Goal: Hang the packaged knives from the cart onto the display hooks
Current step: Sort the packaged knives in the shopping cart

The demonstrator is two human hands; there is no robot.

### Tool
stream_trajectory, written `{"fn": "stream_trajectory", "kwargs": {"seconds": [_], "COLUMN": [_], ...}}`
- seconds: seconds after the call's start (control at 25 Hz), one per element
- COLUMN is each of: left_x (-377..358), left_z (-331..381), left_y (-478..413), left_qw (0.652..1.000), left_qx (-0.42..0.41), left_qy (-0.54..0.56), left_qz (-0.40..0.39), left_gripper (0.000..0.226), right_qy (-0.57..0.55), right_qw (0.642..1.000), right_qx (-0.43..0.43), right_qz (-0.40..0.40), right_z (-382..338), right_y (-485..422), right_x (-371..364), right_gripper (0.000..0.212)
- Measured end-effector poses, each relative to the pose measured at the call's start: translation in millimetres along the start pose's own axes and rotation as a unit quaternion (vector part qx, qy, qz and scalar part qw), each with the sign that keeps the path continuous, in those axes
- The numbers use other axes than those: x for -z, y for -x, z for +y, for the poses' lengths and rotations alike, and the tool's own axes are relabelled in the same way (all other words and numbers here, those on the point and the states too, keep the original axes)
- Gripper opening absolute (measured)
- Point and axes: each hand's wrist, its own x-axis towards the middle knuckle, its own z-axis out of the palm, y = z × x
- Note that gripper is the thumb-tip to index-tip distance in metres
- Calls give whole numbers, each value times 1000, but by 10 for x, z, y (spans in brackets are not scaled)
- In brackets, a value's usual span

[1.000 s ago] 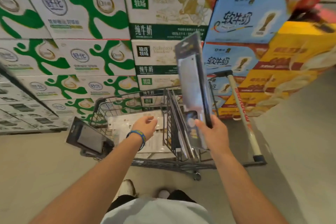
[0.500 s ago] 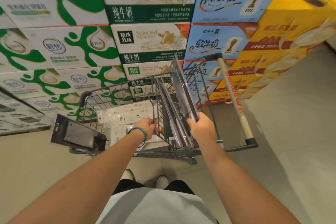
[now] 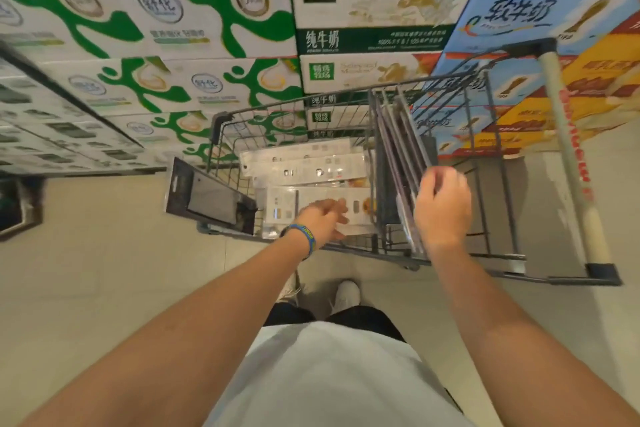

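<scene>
Stacked milk cases [image 3: 207, 10] stand just behind the wire cart [image 3: 216, 130].

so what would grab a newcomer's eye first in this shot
A wall of stacked milk boxes fills the top, green-and-white at left, blue and yellow at right. Below it stands a wire cart with knife packs upright in its right part, where the right hand curls, and white packs lying flat under the left hand. One dark pack juts over the cart's left edge.
</scene>
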Motion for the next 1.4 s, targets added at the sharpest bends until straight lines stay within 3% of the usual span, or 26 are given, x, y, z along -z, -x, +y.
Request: {"fn": "stream_trajectory", "kwargs": {"seconds": [0.08, 0.16, 0.24, 0.36, 0.44, 0.52, 0.64, 0.84, 1.0, 1.16, 1.32, 1.4], "left_x": [346, 752, 1107, 1347, 1376, 1414, 1416, 1422, 1429, 1427, 1439, 1438], "left_z": [-346, -707, -979, -1170, -1208, -1301, -1422, -1486, -1569, -1546, -1520, -1492], "left_y": [-49, -104, -193, -565, -792, -875, -895, -980, -1014, -1068, -1085, -1087], "left_qw": [997, 976, 924, 865, 857, 871, 866, 875, 873, 869, 861, 862], "left_qx": [51, 52, 21, -55, -89, -99, -124, -135, -137, -146, -148, -142], "left_qy": [-39, -206, -376, -499, -504, -474, -483, -465, -468, -473, -488, -487], "left_qz": [35, 52, 57, 7, -54, -80, -28, 0, 1, -4, -6, -9], "left_gripper": [38, 39, 37, 35, 30, 29, 32, 36, 36, 36, 36, 37], "right_qy": [-103, -137, -135, -58, 61, 191, 320, 430, 463, 460, 375, 311], "right_qw": [989, 976, 966, 946, 930, 891, 819, 757, 790, 795, 855, 886], "right_qx": [109, 164, 178, 123, 88, 65, 70, 146, 179, 173, 99, 28], "right_qz": [-2, -48, -131, -295, -351, -406, -470, -471, -359, -356, -346, -344], "right_z": [-478, -894, -1123, -1046, -829, -549, -257, 98, 243, 177, -164, -348], "right_y": [158, 352, 557, 655, 601, 573, 394, 224, 220, 143, 26, -54], "right_x": [-61, -232, -550, -1254, -1766, -2284, -2898, -3592, -3827, -3774, -3575, -3395], "right_gripper": [38, 43, 45, 35, 27, 49, 82, 115, 98, 84, 33, 25]}}
